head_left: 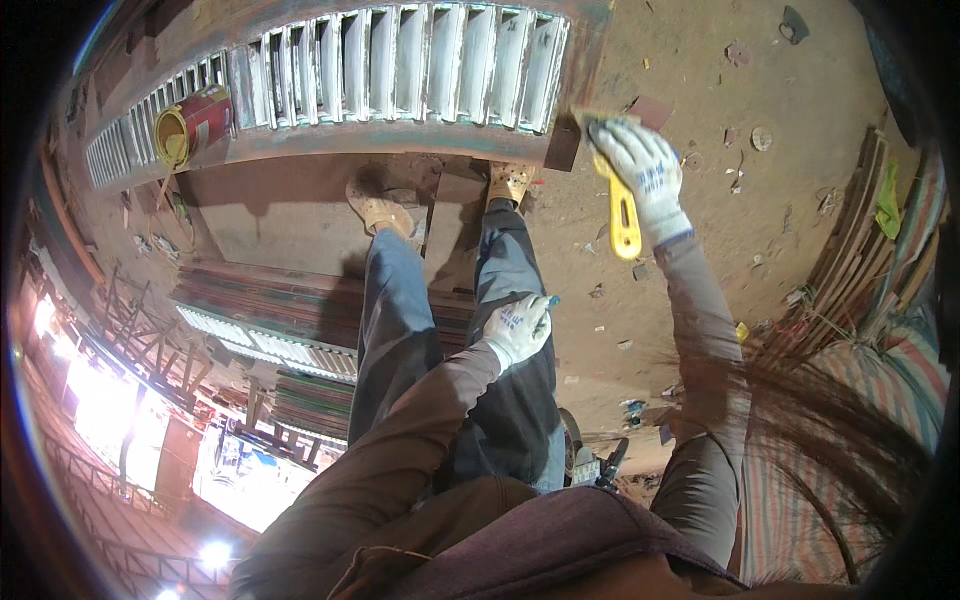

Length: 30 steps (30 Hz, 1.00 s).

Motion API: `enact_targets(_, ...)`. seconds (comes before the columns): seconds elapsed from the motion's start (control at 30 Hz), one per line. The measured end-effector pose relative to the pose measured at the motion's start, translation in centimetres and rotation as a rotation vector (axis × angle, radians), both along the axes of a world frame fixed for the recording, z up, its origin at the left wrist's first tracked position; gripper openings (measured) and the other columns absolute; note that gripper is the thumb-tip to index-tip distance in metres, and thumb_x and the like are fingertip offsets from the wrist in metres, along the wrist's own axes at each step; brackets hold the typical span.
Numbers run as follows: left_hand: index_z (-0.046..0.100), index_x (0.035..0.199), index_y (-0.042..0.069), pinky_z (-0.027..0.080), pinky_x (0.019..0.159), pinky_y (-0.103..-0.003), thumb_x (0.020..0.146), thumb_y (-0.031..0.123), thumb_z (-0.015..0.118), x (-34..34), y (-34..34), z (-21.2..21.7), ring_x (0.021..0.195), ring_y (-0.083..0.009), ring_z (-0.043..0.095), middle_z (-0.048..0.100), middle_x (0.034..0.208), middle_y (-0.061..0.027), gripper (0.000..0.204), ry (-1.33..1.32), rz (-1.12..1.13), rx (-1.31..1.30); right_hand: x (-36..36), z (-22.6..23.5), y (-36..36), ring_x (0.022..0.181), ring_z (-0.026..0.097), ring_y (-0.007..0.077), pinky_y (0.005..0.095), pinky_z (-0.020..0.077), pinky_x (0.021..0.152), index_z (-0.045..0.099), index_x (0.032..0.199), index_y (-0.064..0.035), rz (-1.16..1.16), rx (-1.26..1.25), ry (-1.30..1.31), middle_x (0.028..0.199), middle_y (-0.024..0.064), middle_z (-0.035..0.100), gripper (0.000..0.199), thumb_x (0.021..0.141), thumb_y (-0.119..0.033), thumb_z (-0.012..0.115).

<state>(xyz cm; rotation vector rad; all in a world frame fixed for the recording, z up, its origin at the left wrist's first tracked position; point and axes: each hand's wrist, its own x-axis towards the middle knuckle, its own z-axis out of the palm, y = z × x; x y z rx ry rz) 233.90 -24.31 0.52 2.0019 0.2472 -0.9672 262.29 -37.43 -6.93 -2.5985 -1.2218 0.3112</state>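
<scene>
My right hand (645,165), in a white glove with blue print, is closed round the upper end of a yellow-handled tool (624,220). A long slot runs through its handle, which hangs below my palm. My fingers mostly hide the tool's head, close to the right end of a louvred panel (385,65) with pale slats in a brown, worn frame. My left hand (518,328), gloved alike, rests over my right thigh, its fingers curled round a small thing with a blue tip (553,301). A red can (205,118) with a yellowish mouth stands on the panel's left part.
My shoes stand by the panel's near edge. Stacked dark slatted panels (310,400) and another pale-slatted one (270,340) lie at left. Wooden strips (850,230) lean at right, beside a striped sheet (850,440). Scraps litter the dirt floor (700,100). Hair crosses the lower right.
</scene>
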Motion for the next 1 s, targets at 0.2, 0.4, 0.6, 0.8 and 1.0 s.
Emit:
enact_targets(0.2, 0.058, 0.114, 0.010, 0.052, 0.070, -0.043, 0.088, 0.021, 0.055, -1.2, -0.5, -0.9, 0.082, -0.0316, 0.063, 0.062, 0.095, -0.0107, 0.028, -0.047, -0.024, -0.009, -4.3, -3.5, 0.5, 0.124, 0.053, 0.0210, 0.0434, 0.0393, 0.107, 0.058, 0.126, -0.0231, 0.070, -0.114, 0.078, 0.132, -0.0013, 0.057, 0.041, 0.085, -0.025, 0.059)
enact_targets(0.4, 0.059, 0.113, 0.009, 0.053, 0.070, -0.041, 0.088, 0.021, 0.056, -0.5, 0.0, -0.2, 0.082, -0.0308, 0.063, 0.063, 0.096, -0.0106, 0.028, -0.019, -0.012, 0.029, -4.8, -1.1, 0.1, 0.114, 0.060, 0.0210, 0.0377, 0.0455, 0.100, 0.061, 0.123, -0.0235, -0.045, 0.055, 0.150, 0.122, 0.0019, 0.063, 0.040, 0.083, -0.021, 0.060)
enact_targets(0.6, 0.058, 0.118, 0.012, 0.053, 0.072, -0.042, 0.089, 0.021, 0.055, -1.3, -0.5, -0.9, 0.084, -0.0318, 0.064, 0.063, 0.098, -0.0116, 0.031, -0.031, -0.032, -0.002, 2.6, -2.9, 1.6, 0.120, 0.055, 0.0217, 0.0404, 0.0397, 0.106, 0.059, 0.125, -0.0221, -0.023, -0.051, 0.014, 0.128, 0.0010, 0.060, 0.038, 0.087, -0.024, 0.057)
enact_targets(0.8, 0.056, 0.122, 0.012, 0.052, 0.075, -0.044, 0.090, 0.023, 0.052, -0.1, -0.4, -0.6, 0.088, -0.0322, 0.064, 0.064, 0.103, -0.0123, 0.034, 0.083, -0.056, -0.049, -5.8, -2.9, -0.3, 0.120, 0.054, 0.0224, 0.0408, 0.0412, 0.105, 0.058, 0.124, -0.0224, 0.200, -0.136, 0.115, 0.124, -0.0002, 0.058, 0.039, 0.085, -0.025, 0.060)
enact_targets(1.0, 0.056, 0.122, 0.011, 0.052, 0.076, -0.045, 0.090, 0.024, 0.051, 0.8, 0.6, 0.0, 0.092, -0.0329, 0.063, 0.062, 0.108, -0.0136, 0.035, 0.141, -0.083, -0.006, -5.7, -0.1, 0.0, 0.111, 0.062, 0.0222, 0.0380, 0.0493, 0.094, 0.066, 0.116, -0.0206, -0.003, -0.018, 0.136, 0.119, 0.0024, 0.065, 0.036, 0.079, -0.021, 0.066)
